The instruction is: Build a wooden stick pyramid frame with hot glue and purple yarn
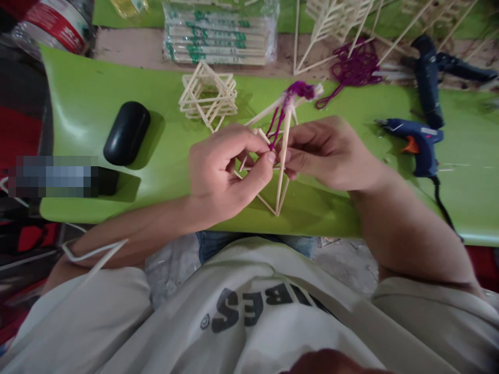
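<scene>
A frame of thin wooden sticks [286, 150] stands in front of me, its sticks meeting at a top wrapped in purple yarn [299, 91]. Two strands of that yarn hang down inside the frame to a small knot. My left hand [230, 174] pinches the yarn at the knot between thumb and forefinger. From the other side, my right hand [323, 153] reaches behind a stick of the frame, its fingers closed by the same knot. What its fingertips grip is partly hidden by the stick. A star-shaped stack of sticks [208, 96] sits just beyond my left hand.
At right lie a blue glue gun [419, 137] with a cord and a darker glue gun [427, 78]. Behind are a purple yarn bundle [356, 62], a stick structure [331, 21] and packaged chopsticks [222, 39]. A black case [127, 133] and a bottle [58, 26] are at left.
</scene>
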Demonstrator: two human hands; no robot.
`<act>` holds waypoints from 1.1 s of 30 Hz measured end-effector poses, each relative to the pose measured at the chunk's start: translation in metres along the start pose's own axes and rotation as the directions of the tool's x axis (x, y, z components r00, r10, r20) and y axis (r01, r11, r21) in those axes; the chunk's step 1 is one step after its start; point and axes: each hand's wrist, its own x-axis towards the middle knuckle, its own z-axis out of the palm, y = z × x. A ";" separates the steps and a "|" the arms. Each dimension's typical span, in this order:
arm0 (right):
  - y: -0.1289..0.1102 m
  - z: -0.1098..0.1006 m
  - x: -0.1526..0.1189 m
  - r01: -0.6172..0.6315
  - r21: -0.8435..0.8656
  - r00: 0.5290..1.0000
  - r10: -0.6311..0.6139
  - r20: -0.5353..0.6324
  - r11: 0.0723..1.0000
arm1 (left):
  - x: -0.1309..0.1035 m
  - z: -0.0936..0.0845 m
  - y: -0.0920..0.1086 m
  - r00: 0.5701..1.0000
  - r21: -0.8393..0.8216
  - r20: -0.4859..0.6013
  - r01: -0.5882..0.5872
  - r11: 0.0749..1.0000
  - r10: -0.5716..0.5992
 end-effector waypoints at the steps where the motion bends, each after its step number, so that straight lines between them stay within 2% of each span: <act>1: 0.000 0.000 0.000 0.002 0.010 1.000 -0.002 0.020 1.000 | 0.000 0.000 0.000 1.000 -0.007 -0.002 -0.013 1.000 0.013; 5: 0.001 0.004 0.000 0.032 0.024 0.999 -0.032 -0.006 0.999 | 0.000 -0.002 0.001 1.000 0.005 0.017 -0.016 1.000 0.016; 8: -0.001 0.008 -0.001 0.033 0.034 0.994 -0.029 -0.110 0.999 | 0.000 -0.003 0.003 0.999 0.018 0.028 0.025 1.000 -0.025; 12: -0.004 0.013 0.000 0.006 0.031 0.974 0.001 -0.227 1.000 | -0.001 -0.003 0.004 0.999 0.018 0.025 0.025 1.000 -0.025; 19: 0.009 0.022 0.004 0.147 0.014 0.888 -0.126 -0.443 0.989 | 0.000 -0.003 0.004 0.997 0.031 0.051 0.049 0.998 -0.050; 21: 0.011 0.023 0.005 0.167 0.024 0.886 -0.140 -0.443 0.986 | 0.000 -0.003 0.004 0.997 0.042 0.064 0.045 0.998 -0.048; 26: 0.011 0.025 0.012 0.188 0.110 0.914 -0.133 -0.384 0.976 | 0.000 -0.002 0.004 0.996 0.057 0.088 0.029 0.998 -0.034; 30: 0.013 0.024 0.017 0.204 0.165 0.916 -0.129 -0.379 0.965 | -0.001 0.000 0.004 0.997 0.072 0.071 0.034 0.997 -0.040; 33: 0.017 0.021 0.020 0.259 0.220 0.930 -0.182 -0.320 0.940 | -0.002 0.001 0.003 0.998 0.046 0.050 0.029 0.999 -0.032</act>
